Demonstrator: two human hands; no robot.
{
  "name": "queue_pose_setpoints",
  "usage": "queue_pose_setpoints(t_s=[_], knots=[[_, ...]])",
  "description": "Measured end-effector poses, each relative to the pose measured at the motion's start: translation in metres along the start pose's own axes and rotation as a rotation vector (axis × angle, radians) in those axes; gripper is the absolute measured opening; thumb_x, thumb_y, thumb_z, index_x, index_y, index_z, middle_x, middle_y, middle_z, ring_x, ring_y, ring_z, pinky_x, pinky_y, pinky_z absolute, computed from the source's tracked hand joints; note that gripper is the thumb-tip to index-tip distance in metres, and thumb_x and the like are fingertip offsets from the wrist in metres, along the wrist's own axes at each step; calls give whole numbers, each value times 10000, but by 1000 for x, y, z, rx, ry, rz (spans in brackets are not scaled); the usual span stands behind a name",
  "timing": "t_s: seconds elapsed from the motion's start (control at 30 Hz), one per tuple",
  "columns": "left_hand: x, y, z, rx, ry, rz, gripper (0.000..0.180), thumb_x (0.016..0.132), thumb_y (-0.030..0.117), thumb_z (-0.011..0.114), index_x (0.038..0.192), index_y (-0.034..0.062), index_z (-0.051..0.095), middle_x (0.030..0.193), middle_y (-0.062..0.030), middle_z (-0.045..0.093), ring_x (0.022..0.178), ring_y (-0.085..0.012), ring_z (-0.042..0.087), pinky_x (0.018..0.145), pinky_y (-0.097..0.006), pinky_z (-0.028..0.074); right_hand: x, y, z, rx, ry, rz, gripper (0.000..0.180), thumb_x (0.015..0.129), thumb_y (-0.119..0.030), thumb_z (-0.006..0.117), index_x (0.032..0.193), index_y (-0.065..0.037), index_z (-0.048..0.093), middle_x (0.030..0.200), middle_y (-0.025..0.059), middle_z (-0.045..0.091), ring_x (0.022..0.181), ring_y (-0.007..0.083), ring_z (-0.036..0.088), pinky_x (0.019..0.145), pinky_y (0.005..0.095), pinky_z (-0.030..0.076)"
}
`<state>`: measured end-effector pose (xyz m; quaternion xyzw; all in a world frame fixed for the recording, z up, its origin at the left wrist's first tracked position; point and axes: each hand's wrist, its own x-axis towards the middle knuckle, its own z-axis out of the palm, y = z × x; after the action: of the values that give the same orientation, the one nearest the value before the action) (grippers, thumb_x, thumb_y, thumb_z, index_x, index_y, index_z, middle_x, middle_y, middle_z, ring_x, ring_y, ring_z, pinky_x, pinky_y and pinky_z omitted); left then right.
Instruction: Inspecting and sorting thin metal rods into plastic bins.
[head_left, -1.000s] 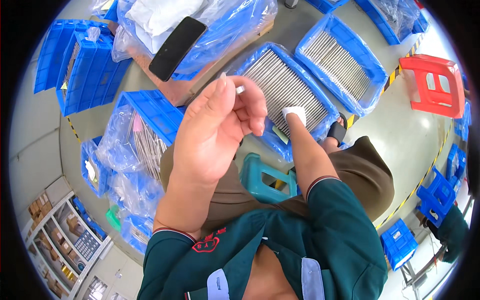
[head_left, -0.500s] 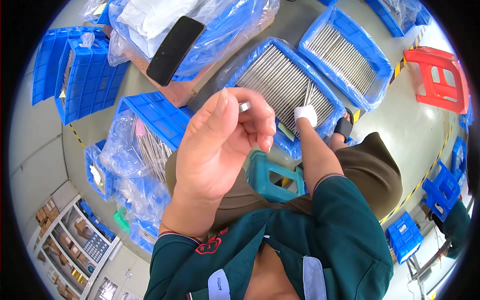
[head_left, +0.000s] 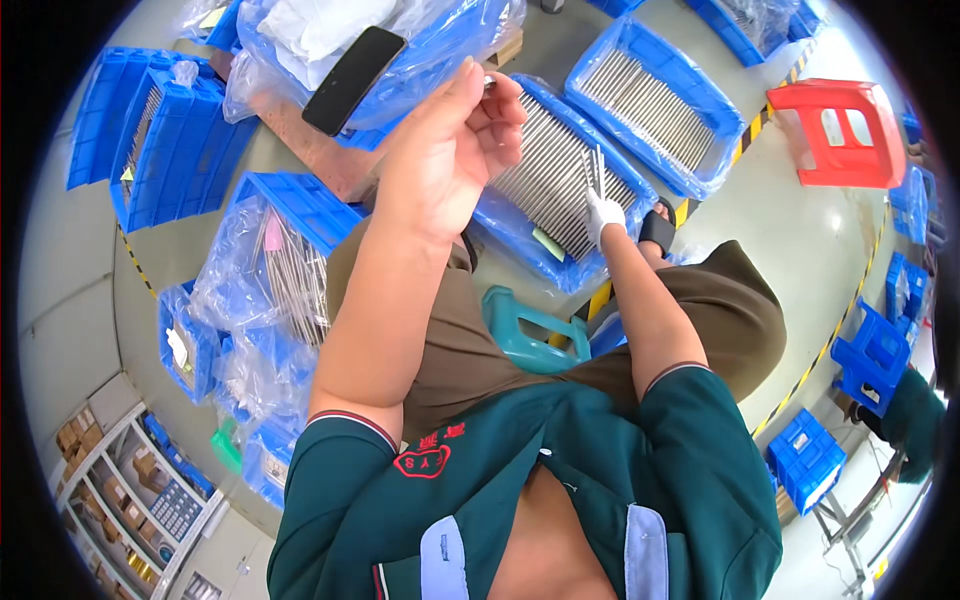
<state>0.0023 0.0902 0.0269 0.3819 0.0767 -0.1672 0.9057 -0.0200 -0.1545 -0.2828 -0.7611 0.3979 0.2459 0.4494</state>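
A few slim, silvery metal rods (head_left: 597, 172) are in the R hand (head_left: 604, 213), white-gloved, fingers closed round their lower ends; they're angled across the packed row of like rods (head_left: 548, 160) in a film-lined blue plastic crate (head_left: 515, 230), at its near R end. Step in hand looks like taking out or sorting a small bunch; next move prob. calls for a firm grip and tips kept clear of the row & crate wall. L hand (head_left: 468, 150), bare, is up w/ fingers half-curled, thumb apart; small shiny metal bit (head_left: 489, 84) at the fingers, ring or loose part, can't tell, nor if it's pinched. Yellowish paper slip (head_left: 548, 243) on the crate's near side; 2nd blue rod-filled crate (head_left: 722, 122) just beyond; teal plastic stool (head_left: 505, 330) nearer the body; red plastic stool (head_left: 875, 160) far R.
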Motion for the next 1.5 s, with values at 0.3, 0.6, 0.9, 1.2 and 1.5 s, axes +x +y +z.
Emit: queue_pose_setpoints(t_s=[0.3, 0.6, 0.9, 1.2, 1.5], knots=[[12, -19, -4, -66, 163, -26, 312, 902, 355, 543, 907, 48, 595, 753, -48, 594, 659, -157, 552, 611, -292, 467, -158, -115, -101, 225, -324, -546, 250, 858, -300, 570, 743, -79, 551, 538, -2, 509, 398, 68, 417, 364, 217, 293], [22, -49, 22, -200, 92, 82, 290, 896, 370, 551, 928, 85, 599, 830, -57, 616, 739, -192, 577, 669, -330, 478, -264, -140, -176, 218, -417, -599, 147, 787, -151, 646, 828, -63, 536, 598, 4, 519, 426, 50, 423, 382, 199, 315], [33, -63, 36, -340, 27, 43, 338, 878, 415, 558, 917, 81, 585, 841, -68, 625, 800, -204, 596, 752, -371, 489, -247, -132, -164, 299, -431, -603, 172, 828, -189, 625, 891, -50, 546, 606, 13, 521, 447, 57, 445, 400, 197, 339], [35, -70, 46, -196, 6, 105, 356, 878, 424, 558, 925, 72, 588, 841, -57, 621, 809, -188, 587, 773, -354, 480, -249, -138, -169, 405, -396, -608, 131, 831, -158, 610, 821, -65, 519, 591, 17, 526, 409, 46, 418, 366, 190, 307], [19, -82, 64, 87, -158, 51, 301, 915, 350, 518, 984, 65, 583, 918, -49, 624, 842, -146, 581, 753, -294, 471, -250, -140, -165, 623, -437, -638, 135, 825, -143, 604, 846, -49, 510, 594, 21, 516, 400, 47, 406, 353, 185, 295]])
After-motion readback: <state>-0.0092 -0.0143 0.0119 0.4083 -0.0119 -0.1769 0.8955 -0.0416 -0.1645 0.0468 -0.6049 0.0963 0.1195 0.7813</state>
